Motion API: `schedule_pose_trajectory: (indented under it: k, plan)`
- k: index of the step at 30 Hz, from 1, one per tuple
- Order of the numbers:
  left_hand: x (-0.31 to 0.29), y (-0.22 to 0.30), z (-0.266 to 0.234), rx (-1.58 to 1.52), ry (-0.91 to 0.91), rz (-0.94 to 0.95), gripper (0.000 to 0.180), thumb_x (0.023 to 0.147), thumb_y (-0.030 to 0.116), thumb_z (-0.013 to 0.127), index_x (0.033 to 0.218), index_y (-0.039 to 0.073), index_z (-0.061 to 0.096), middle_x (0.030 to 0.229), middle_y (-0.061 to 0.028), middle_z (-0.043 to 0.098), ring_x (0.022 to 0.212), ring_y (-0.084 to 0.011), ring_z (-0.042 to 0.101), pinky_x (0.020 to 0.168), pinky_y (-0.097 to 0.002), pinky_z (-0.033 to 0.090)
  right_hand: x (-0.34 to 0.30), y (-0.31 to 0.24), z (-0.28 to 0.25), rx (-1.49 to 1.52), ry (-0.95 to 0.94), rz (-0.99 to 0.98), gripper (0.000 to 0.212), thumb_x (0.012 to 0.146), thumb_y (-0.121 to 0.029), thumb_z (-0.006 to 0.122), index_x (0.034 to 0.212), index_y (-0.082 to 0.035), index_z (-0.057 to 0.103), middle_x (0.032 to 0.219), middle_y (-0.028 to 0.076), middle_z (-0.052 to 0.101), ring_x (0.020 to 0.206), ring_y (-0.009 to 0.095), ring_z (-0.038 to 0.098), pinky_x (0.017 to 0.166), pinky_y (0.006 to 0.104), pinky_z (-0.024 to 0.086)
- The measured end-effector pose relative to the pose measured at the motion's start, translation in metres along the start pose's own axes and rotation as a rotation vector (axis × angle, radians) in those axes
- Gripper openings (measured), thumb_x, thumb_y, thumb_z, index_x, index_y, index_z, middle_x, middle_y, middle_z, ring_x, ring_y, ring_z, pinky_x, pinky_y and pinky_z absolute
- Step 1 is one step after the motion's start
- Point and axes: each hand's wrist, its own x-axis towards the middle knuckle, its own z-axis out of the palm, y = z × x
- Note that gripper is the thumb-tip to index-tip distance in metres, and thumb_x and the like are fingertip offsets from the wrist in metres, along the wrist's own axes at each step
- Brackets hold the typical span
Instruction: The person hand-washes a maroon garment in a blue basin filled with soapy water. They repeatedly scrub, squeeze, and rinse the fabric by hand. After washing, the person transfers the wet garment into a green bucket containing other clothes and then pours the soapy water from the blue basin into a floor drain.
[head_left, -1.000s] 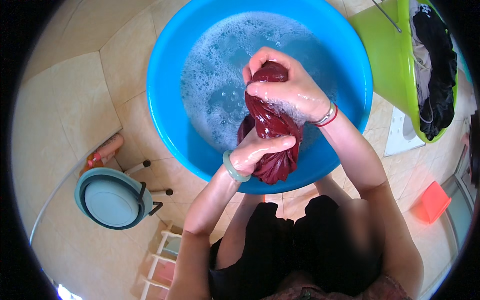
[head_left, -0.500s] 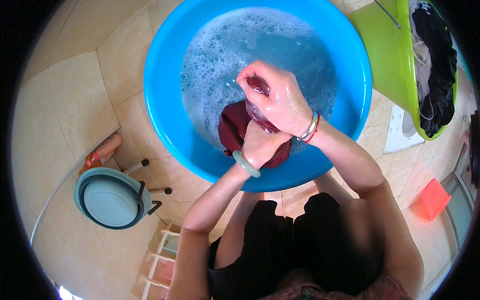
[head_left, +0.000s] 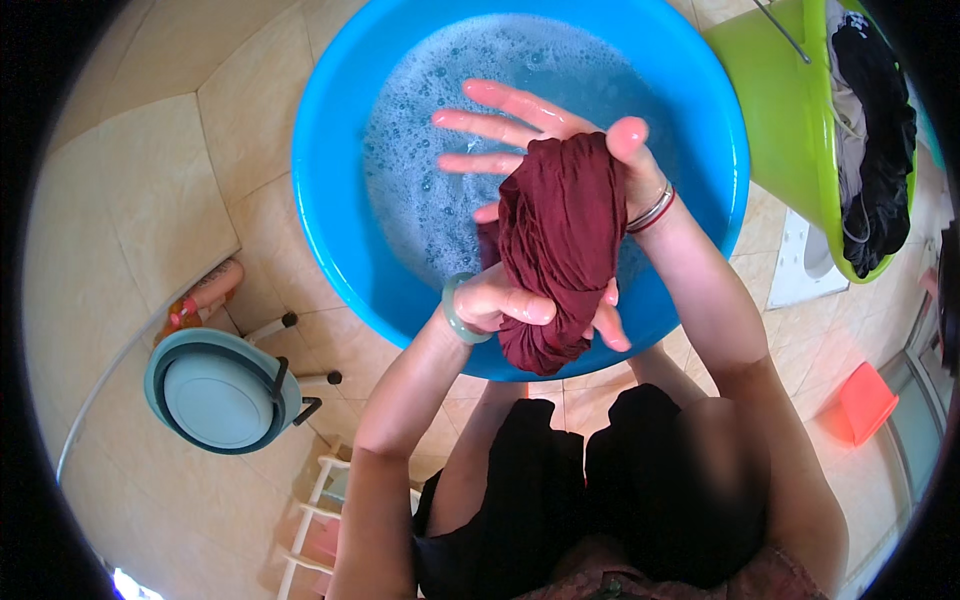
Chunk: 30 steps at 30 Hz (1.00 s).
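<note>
A bunched, wet dark-red cloth (head_left: 565, 225) is held up over a big blue basin (head_left: 325, 200) of foamy water (head_left: 420, 150). My right hand (head_left: 545, 125) is under the far end, palm up, with its long fingers spread and the thumb on the other side of the cloth. At the near end my left hand (head_left: 495, 300) holds the bundle from below, thumb across the front, fingertips showing at its right side. Part of the cloth hangs behind, near the left wrist, mostly hidden.
A green bucket (head_left: 775, 130) with dark and pale clothes (head_left: 875, 150) stands at the far right, beside a white floor fixture (head_left: 805, 265). To the left are a grey-blue folding basin (head_left: 215, 400) and a white rack (head_left: 310, 525). A coral-red container (head_left: 860, 403) lies at the right.
The cloth has risen out of the water and turned into a loose lengthwise bundle. My right hand has gone from a tight grip to spread fingers; my left hand has moved slightly up and left.
</note>
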Motion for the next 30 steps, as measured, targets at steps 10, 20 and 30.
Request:
schedule_pose_trajectory:
  k: [10,20,30]
  plan:
    - [0.012,-0.006,0.019,0.030,0.188,-0.076,0.062,0.069,0.029,0.077,0.115,-0.003,0.052,0.096,-0.0189,0.064,0.078,-0.0226,0.063,0.070,-0.0310,0.051,-0.013,-0.023,0.034,-0.112,0.135,0.089,0.023,0.090,-0.014,0.059,0.108,-0.002,0.066,0.080,0.010,0.062,0.077,0.020,0.061,0.073,0.0333,0.050]
    - [0.026,0.004,0.049,0.646,0.664,-0.013,0.033,0.074,0.008,0.077,0.101,0.002,0.060,0.092,-0.0023,0.063,0.084,-0.0105,0.060,0.075,-0.0268,0.050,-0.020,-0.025,0.055,-0.586,0.530,0.103,0.026,0.093,-0.025,0.060,0.082,-0.003,0.070,0.076,0.004,0.067,0.067,0.009,0.061,0.064,0.0231,0.048]
    - [0.024,-0.017,0.032,1.021,0.859,0.126,0.045,0.073,0.014,0.076,0.111,-0.001,0.057,0.096,-0.0088,0.066,0.090,-0.0202,0.063,0.081,-0.0317,0.049,-0.018,0.002,0.054,-0.558,0.849,-0.015,0.033,0.094,-0.028,0.061,0.074,-0.003,0.064,0.062,0.003,0.060,0.056,0.010,0.058,0.054,0.0233,0.045]
